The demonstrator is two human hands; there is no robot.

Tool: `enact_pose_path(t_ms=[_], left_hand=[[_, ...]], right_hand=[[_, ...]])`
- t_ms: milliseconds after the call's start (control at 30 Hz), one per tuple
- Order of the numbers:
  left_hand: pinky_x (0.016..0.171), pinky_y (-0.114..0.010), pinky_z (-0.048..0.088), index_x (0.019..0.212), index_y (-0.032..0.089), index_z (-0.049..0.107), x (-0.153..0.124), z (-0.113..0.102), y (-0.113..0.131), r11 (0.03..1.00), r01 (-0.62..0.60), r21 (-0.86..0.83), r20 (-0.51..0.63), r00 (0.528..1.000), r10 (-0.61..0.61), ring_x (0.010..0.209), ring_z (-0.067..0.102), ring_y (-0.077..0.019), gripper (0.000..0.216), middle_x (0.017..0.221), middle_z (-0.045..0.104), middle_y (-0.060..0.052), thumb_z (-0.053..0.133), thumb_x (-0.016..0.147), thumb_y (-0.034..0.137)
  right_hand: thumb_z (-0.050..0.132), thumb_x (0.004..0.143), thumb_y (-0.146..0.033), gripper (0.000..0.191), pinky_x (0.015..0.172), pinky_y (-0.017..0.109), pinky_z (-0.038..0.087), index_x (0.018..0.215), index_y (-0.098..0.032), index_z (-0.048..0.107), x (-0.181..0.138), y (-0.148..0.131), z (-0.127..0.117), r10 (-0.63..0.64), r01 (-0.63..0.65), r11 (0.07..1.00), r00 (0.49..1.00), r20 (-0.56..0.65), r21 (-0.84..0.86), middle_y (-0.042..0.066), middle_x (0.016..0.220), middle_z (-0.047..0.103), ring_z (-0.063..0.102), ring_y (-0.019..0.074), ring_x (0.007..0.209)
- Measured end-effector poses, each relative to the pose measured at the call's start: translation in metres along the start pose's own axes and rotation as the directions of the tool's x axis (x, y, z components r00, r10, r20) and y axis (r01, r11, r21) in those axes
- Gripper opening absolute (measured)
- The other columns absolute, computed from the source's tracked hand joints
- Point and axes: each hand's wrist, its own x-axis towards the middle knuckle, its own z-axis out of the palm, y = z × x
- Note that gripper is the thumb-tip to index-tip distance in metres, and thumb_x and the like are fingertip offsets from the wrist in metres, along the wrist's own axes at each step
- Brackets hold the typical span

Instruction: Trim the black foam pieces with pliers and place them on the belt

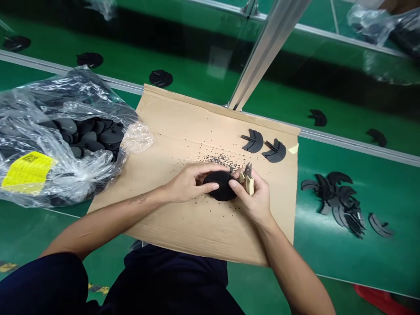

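Over the middle of a cardboard sheet (157, 223), a round black plastic disc (221, 186) is held between both hands. My left hand (187, 181) grips its left edge, thumb on top and fingers behind. On the other side my right hand (256, 197) pinches the disc's right edge with the thumb. That same hand also keeps a pair of side cutters (248, 178) with pale yellow handles, jaws pointing away from me. Tiny black scraps (218, 159) are scattered behind and around the disc. Two curved black pieces (254, 141) with thin prongs rest on the cardboard's far right.
At left lies a clear plastic bag (72, 109) of black discs with a yellow label (29, 170). A pile of black curved parts (337, 197) sits on the green table (361, 262) at right. A metal post (262, 57) rises behind the cardboard.
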Motion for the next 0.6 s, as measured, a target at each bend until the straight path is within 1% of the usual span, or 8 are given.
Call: enact_pose_path(t_ms=[133,233,300,367,467,533,600], left_hand=[[0.094,-0.035,0.061,0.133,0.022,0.065,0.0,-0.001,0.003,0.993,-0.018,0.113,0.026,1.0,0.015,0.119,0.067,-0.024,0.041,0.133,0.069,-0.01,0.067,0.093,0.025],[0.091,-0.035,0.062,0.134,0.021,0.065,0.001,-0.002,0.004,0.982,-0.05,0.182,0.024,0.999,0.047,0.118,0.068,-0.0239,0.041,0.132,0.069,-0.011,0.065,0.093,0.025],[0.088,-0.033,0.062,0.133,0.02,0.066,0.002,-0.002,0.005,0.971,-0.079,0.224,0.017,0.997,0.077,0.114,0.069,-0.0228,0.04,0.129,0.07,-0.011,0.064,0.094,0.024],[0.089,-0.033,0.061,0.132,0.021,0.066,0.002,-0.003,0.007,0.954,-0.122,0.273,0.023,0.992,0.12,0.11,0.07,-0.0211,0.039,0.125,0.072,-0.011,0.065,0.093,0.023],[0.09,-0.032,0.059,0.132,0.022,0.067,0.001,-0.004,0.009,0.925,-0.192,0.329,0.047,0.981,0.187,0.101,0.071,-0.0176,0.039,0.117,0.075,-0.008,0.066,0.093,0.021],[0.082,-0.028,0.06,0.131,0.021,0.067,0.0,-0.004,0.01,0.931,-0.168,0.325,0.019,0.985,0.171,0.09,0.071,-0.0143,0.04,0.111,0.076,-0.007,0.068,0.091,0.021],[0.071,-0.023,0.059,0.126,0.019,0.069,0.0,-0.003,0.011,0.959,-0.097,0.268,-0.055,0.992,0.115,0.078,0.07,-0.0117,0.037,0.104,0.077,-0.006,0.073,0.089,0.024]], right_hand=[[0.076,0.082,-0.051,0.035,0.05,0.025,0.033,0.081,-0.022,0.058,-0.002,0.0,0.002,-0.026,0.025,0.999,1.0,-0.008,-0.037,-0.005,0.064,0.045,0.035,0.0095,0.054],[0.075,0.083,-0.051,0.034,0.049,0.024,0.033,0.083,-0.022,0.058,-0.002,0.001,0.002,-0.034,0.033,0.998,0.999,-0.015,-0.051,-0.006,0.064,0.045,0.035,0.0093,0.053],[0.075,0.084,-0.05,0.034,0.049,0.024,0.034,0.083,-0.022,0.058,-0.002,0.002,0.001,-0.039,0.038,0.997,0.999,-0.007,-0.062,-0.005,0.065,0.046,0.036,0.0093,0.053],[0.075,0.084,-0.048,0.031,0.051,0.024,0.038,0.085,-0.022,0.059,-0.001,0.004,0.001,-0.063,0.064,0.994,0.998,0.016,-0.084,-0.005,0.067,0.05,0.04,0.0098,0.055],[0.075,0.085,-0.041,0.024,0.058,0.025,0.045,0.087,-0.022,0.061,-0.001,0.006,0.0,-0.144,0.151,0.979,0.988,0.06,-0.137,-0.003,0.073,0.058,0.05,0.0117,0.061],[0.073,0.088,-0.037,0.019,0.06,0.025,0.047,0.087,-0.022,0.061,-0.001,0.007,0.001,-0.202,0.211,0.962,0.977,0.069,-0.175,-0.003,0.075,0.061,0.054,0.0127,0.064],[0.071,0.09,-0.032,0.013,0.061,0.026,0.048,0.088,-0.023,0.062,-0.003,0.009,0.002,-0.27,0.274,0.94,0.962,0.051,-0.202,-0.002,0.076,0.063,0.056,0.013,0.065]])
